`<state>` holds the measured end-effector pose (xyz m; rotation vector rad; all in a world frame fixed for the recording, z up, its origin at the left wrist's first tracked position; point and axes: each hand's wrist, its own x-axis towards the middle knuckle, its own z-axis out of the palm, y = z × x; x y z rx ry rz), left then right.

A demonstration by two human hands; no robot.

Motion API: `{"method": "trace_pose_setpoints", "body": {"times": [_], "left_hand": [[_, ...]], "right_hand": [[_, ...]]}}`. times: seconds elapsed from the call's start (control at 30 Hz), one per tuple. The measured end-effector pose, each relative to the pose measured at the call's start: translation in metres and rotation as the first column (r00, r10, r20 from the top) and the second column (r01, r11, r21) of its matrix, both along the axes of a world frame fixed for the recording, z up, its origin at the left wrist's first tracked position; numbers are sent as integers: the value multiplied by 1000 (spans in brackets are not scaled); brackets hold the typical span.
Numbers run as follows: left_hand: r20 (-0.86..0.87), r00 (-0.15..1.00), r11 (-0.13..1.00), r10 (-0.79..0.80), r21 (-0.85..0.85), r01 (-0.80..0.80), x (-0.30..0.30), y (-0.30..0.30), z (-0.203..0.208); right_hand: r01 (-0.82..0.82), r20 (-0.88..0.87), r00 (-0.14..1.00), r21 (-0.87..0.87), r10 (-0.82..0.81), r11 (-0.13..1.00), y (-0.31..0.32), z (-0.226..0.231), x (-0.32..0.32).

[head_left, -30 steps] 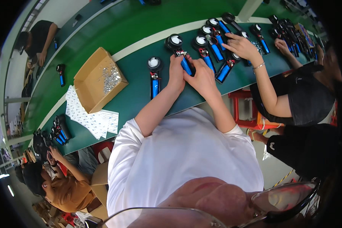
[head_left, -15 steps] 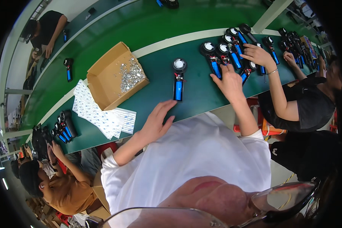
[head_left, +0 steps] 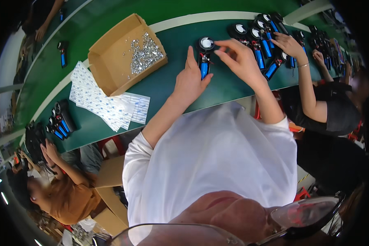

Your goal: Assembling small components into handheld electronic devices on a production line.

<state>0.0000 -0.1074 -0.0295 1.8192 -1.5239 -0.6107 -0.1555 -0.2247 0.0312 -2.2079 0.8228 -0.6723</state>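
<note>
A black handheld device half, with a round head, a white disc and a blue cylindrical cell in its handle, lies on the green bench in front of me. My left hand holds its handle, index finger stretched along the left side and thumb at the lower right. Close by the round head's right side is my right hand, thumb and index finger apart with nothing visible between them. Whether its fingertips touch the head, I cannot tell. Several similar devices lie grouped beyond my right hand.
An open cardboard box with small shiny metal parts stands left, beside printed white sheets. More devices sit at the far left. A co-worker's hand reaches among the right-hand devices; another person sits at left.
My right hand has left the grouped devices and moved left to the single device's head. My left hand has moved up onto its handle. The whole view has shifted slightly.
</note>
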Motion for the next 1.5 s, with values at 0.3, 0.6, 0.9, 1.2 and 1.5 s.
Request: {"method": "trace_pose_setpoints", "body": {"times": [0.3,0.6,0.9,1.2,1.5], "left_hand": [[-240,964,971,-117,174,162,29,-4,-3],[-883,467,985,-43,41,167,0,12,3],[-945,327,997,25,-2,-81,-32,-4,1],[-971,236,999,33,29,-20,-39,-31,11],[-979,204,1000,17,18,2,-40,-38,10]], "right_hand": [[32,168,980,399,-108,916,40,-55,-4],[-2,225,974,-157,37,988,37,-38,-3],[92,453,879,136,-145,986,33,-41,-3],[-552,608,635,789,-477,270,-12,-70,-26],[-364,596,725,757,-345,543,0,-47,-37]]}}
